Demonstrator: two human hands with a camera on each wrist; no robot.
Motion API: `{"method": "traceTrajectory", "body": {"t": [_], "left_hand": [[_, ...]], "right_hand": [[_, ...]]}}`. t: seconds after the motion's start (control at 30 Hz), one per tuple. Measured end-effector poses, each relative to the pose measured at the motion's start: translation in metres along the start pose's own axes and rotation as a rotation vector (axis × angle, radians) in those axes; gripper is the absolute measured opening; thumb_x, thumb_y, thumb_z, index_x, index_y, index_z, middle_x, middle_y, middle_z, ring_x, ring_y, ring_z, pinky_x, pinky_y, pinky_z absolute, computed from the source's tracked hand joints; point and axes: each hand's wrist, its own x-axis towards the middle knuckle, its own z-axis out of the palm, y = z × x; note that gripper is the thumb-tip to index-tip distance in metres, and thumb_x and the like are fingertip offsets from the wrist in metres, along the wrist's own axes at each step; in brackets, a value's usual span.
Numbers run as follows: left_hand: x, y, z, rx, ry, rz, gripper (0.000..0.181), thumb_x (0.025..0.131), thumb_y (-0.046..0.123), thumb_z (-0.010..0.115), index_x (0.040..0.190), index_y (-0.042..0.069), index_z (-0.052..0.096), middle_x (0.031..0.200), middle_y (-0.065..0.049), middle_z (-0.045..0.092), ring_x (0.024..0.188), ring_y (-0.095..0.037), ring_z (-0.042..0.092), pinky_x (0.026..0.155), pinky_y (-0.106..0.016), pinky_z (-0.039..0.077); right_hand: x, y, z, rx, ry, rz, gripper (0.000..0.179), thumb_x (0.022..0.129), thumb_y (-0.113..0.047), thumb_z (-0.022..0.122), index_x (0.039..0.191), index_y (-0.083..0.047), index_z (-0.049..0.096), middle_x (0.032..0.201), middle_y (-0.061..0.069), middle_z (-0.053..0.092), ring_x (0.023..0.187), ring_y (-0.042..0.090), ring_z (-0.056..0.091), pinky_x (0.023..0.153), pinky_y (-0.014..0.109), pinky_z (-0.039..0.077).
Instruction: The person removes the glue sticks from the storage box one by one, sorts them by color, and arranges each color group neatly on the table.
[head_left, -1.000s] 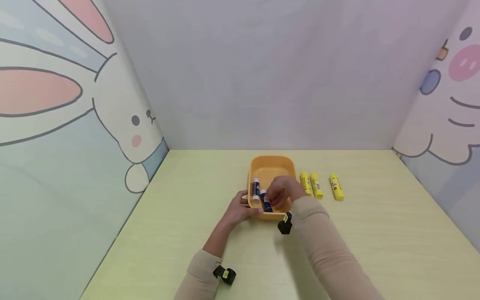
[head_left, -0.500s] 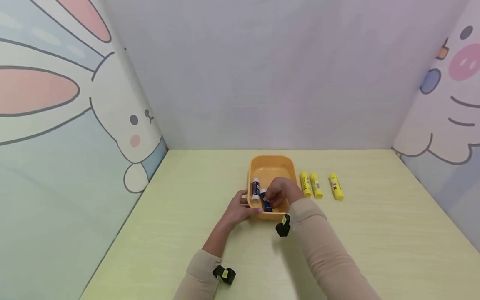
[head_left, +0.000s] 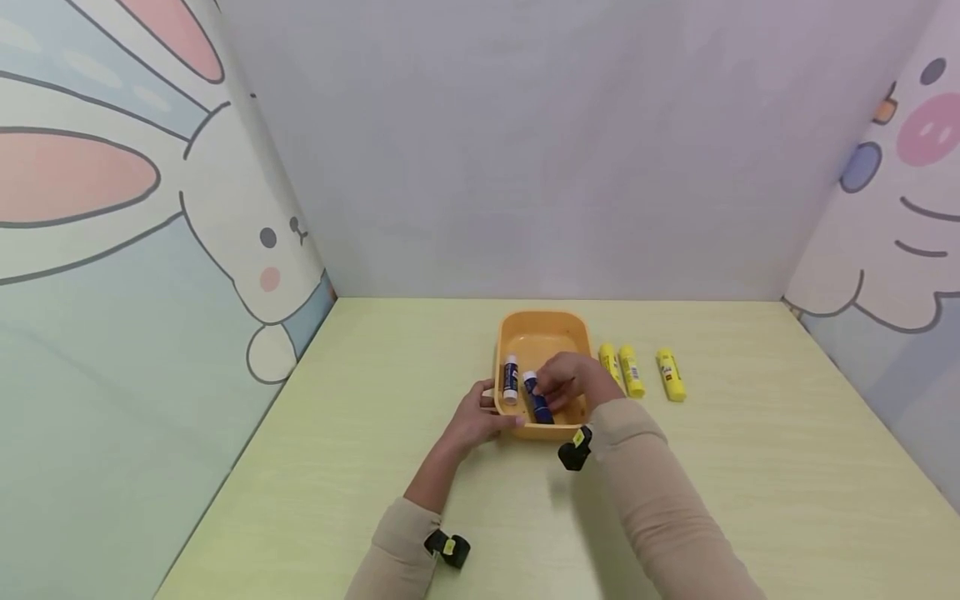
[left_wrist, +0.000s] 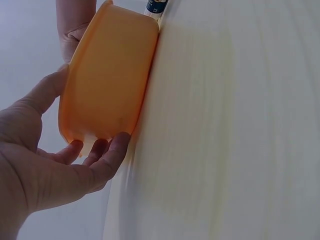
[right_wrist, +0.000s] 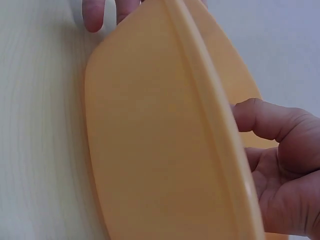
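A shallow orange bin [head_left: 547, 325] sits on the table. My left hand [head_left: 474, 421] grips its near left corner; in the left wrist view the thumb lies at the rim and the fingers press the orange wall [left_wrist: 107, 75]. Inside the bin, my right hand [head_left: 566, 375] pinches a dark blue glue stick [head_left: 539, 404] with a white cap, tilted near the front wall. Another blue glue stick [head_left: 511, 379] lies along the left wall. In the right wrist view the bin's rim hides the fingertips of my right hand [right_wrist: 287, 165].
Yellow glue sticks lie on the table right of the bin: one [head_left: 609, 360] partly behind my right wrist, one [head_left: 632, 372] close beside it, and one [head_left: 671, 375] farther right. Printed cartoon panels and a plain backdrop [head_left: 525, 167] enclose the table [head_left: 390, 375].
In the bin, the held blue glue stick has shifted slightly right and turned more askew, with my right hand moving right. My left hand stays at the corner.
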Motion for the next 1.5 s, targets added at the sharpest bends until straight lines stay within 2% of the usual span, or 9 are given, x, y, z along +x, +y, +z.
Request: {"method": "traceTrajectory", "body": {"t": [0.17,0.4,0.53,0.67,0.87,1.03,1.3,1.5], "left_hand": [[0.001,-0.002,0.0,0.001,0.003,-0.014,0.084,0.07,0.015,0.083,0.139,0.007,0.035,0.108,-0.017,0.054,0.087,-0.024,0.06,0.069,-0.038,0.051],[0.0,-0.002,0.0,-0.007,0.0,0.009,0.084,0.071,0.014,0.082,0.139,0.006,0.034,0.109,-0.019,0.053,0.086,-0.024,0.061,0.07,-0.04,0.051],[0.001,-0.004,0.0,-0.007,0.001,0.011,0.083,0.071,0.014,0.082,0.139,0.007,0.034,0.108,-0.018,0.054,0.085,-0.024,0.061,0.07,-0.039,0.051],[0.0,-0.004,0.0,-0.01,0.001,0.005,0.083,0.071,0.015,0.082,0.139,0.008,0.034,0.108,-0.018,0.054,0.085,-0.023,0.061,0.07,-0.039,0.051],[0.001,-0.003,0.0,-0.023,-0.012,0.007,0.085,0.071,0.013,0.082,0.14,0.006,0.032,0.111,-0.02,0.053,0.084,-0.023,0.06,0.072,-0.043,0.05],[0.001,-0.003,0.0,-0.03,-0.016,0.008,0.085,0.073,0.012,0.08,0.141,0.006,0.03,0.114,-0.023,0.052,0.086,-0.023,0.06,0.075,-0.048,0.049],[-0.002,-0.002,0.0,-0.024,-0.013,0.003,0.086,0.07,0.018,0.083,0.139,0.006,0.033,0.11,-0.019,0.054,0.087,-0.024,0.061,0.074,-0.043,0.05],[-0.002,-0.002,-0.001,-0.035,-0.015,0.008,0.087,0.07,0.018,0.083,0.14,0.007,0.032,0.11,-0.019,0.053,0.088,-0.024,0.061,0.075,-0.044,0.05]], "right_hand": [[-0.006,-0.001,-0.005,-0.052,-0.001,0.001,0.024,0.081,0.001,0.064,0.103,0.003,0.056,0.092,0.017,0.06,0.079,0.026,0.059,0.07,0.038,0.053],[-0.017,-0.006,-0.012,-0.118,-0.02,-0.05,0.029,0.08,-0.001,0.066,0.107,0.003,0.056,0.096,0.017,0.06,0.082,0.027,0.059,0.07,0.038,0.053],[-0.021,-0.005,-0.014,-0.114,-0.019,-0.072,0.03,0.08,0.001,0.065,0.108,0.003,0.056,0.097,0.016,0.06,0.082,0.026,0.058,0.07,0.039,0.053],[-0.026,-0.003,-0.014,-0.066,-0.012,-0.1,0.032,0.08,0.003,0.064,0.111,0.004,0.053,0.099,0.017,0.058,0.084,0.027,0.058,0.071,0.041,0.053],[-0.032,0.001,-0.014,-0.031,0.006,-0.15,0.036,0.081,0.003,0.063,0.114,0.004,0.048,0.102,0.019,0.055,0.085,0.028,0.058,0.071,0.04,0.052],[-0.039,0.0,-0.015,-0.035,0.018,-0.166,0.038,0.081,0.001,0.063,0.116,0.004,0.048,0.103,0.018,0.056,0.085,0.027,0.058,0.071,0.04,0.052],[-0.05,0.001,-0.015,-0.044,0.025,-0.23,0.038,0.083,-0.001,0.061,0.119,0.005,0.047,0.104,0.019,0.056,0.083,0.026,0.06,0.072,0.042,0.052],[-0.056,0.003,-0.016,-0.058,0.012,-0.263,0.041,0.082,-0.001,0.062,0.12,0.005,0.047,0.105,0.02,0.056,0.081,0.025,0.059,0.07,0.041,0.052]]}}
